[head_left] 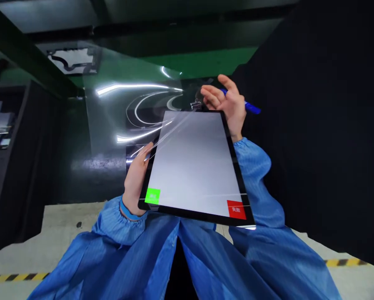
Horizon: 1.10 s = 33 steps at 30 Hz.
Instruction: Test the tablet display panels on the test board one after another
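A black-framed tablet (196,166) with a lit pale screen is held in front of me. A green button shows at its lower left corner and a red one at its lower right. My left hand (136,179) grips the tablet's left edge, thumb on the frame. My right hand (225,103) is at the tablet's far right corner, fingers curled around a blue pen (251,107) that sticks out to the right. A clear film (162,133) lifts off the screen's upper left part. Both arms wear blue sleeves.
Behind the tablet stands a dark glossy panel (112,125) with bright curved reflections. Black curtains hang at the left (24,166) and right (324,146). The pale floor (62,233) carries yellow-black hazard tape (15,277). My blue coat fills the lower frame.
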### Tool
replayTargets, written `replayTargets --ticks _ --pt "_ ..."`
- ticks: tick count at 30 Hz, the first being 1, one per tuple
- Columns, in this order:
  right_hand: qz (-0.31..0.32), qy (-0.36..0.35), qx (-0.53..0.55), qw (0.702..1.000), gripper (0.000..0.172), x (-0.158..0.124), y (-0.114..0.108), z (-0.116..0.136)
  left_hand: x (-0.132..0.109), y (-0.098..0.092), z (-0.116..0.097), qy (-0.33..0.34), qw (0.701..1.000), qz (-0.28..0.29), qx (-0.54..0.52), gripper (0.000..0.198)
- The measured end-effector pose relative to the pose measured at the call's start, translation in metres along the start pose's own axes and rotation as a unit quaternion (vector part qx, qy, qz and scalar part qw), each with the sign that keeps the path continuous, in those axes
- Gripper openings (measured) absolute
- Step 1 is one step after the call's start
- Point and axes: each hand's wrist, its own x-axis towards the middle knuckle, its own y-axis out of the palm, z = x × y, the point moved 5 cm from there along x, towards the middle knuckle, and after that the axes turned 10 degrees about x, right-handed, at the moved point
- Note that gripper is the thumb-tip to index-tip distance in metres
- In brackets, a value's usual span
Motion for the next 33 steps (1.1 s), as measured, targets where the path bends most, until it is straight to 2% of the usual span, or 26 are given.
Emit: replayTargets --ticks 5,11,17,21,28,33 --pt "0.02 0.016 -0.01 1.0 0.033 0.002 -0.001 0.0 -0.011 -0.006 -0.017 0.016 0.998 -0.038 0.045 0.032" --pt "0.064 0.022 -0.004 0.998 0.04 0.0 0.003 0.003 -0.017 -0.005 -0.018 -0.002 0.998 -0.024 0.055 0.034" --pt "0.049 -0.002 0.002 0.999 0.032 -0.005 0.007 0.007 -0.022 -0.007 -0.013 -0.075 0.993 -0.028 0.086 0.039" --pt "0.049 -0.026 -0.01 0.998 0.031 -0.008 0.008 0.011 -0.018 -0.006 -0.014 -0.054 0.997 -0.017 0.053 0.037" --pt "0.101 -0.091 0.042 0.99 0.03 -0.013 0.013 0.025 -0.01 0.008 0.0 0.002 0.999 -0.02 -0.028 0.028" --pt "0.117 -0.105 0.028 0.987 0.032 -0.015 0.018 0.031 0.001 0.021 0.02 -0.054 0.989 0.02 -0.139 0.031"
